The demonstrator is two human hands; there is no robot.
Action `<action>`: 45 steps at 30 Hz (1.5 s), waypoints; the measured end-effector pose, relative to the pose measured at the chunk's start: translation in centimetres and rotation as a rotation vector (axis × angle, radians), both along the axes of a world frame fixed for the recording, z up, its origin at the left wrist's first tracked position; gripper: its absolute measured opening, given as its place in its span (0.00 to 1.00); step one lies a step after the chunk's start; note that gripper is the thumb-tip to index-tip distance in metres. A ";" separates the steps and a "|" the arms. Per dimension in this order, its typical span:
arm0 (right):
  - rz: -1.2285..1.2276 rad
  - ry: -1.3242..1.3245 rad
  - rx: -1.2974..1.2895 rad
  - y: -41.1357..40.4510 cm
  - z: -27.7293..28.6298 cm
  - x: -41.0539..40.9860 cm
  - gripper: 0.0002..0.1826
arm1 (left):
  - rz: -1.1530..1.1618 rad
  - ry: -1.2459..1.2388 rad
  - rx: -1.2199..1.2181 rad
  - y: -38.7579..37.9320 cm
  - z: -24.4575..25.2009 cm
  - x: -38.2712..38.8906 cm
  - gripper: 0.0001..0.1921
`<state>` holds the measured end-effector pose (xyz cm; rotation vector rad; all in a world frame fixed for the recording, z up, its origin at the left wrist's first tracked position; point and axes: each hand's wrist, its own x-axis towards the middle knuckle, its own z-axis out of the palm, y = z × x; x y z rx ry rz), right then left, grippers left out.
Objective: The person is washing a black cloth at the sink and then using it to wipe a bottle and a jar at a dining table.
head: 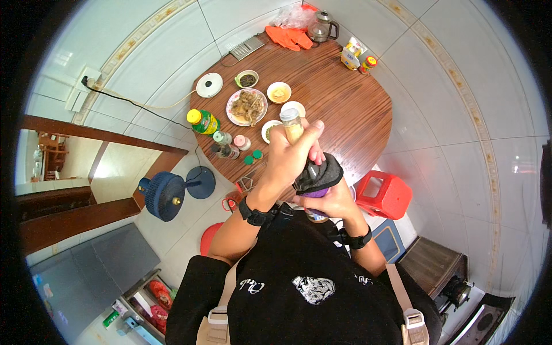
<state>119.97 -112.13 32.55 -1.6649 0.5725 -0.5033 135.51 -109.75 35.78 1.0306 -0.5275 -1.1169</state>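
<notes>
My left hand is closed around a small glass jar with a clear cap and pale yellow contents. It tilts over the table's near side. Lower and to the right, my right hand grips a rounded bundle of black and purple fabric. Something with a label shows below that bundle, partly hidden by the hand. Just beyond the jar are a white bowl and a small bowl with green bits, both partly covered. A plate of cooked meat lies to the left.
On the wooden table stand a bowl of yellow food, a dark-filled bowl, a yellow-capped bottle, several seasoning bottles and green caps. A fan is left; a red stool is right.
</notes>
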 end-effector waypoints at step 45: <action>-0.442 -0.237 0.591 -5.2 -6.0 -6.6 0.08 | 0.330 -0.460 -0.506 -0.8 1.8 -4.9 0.13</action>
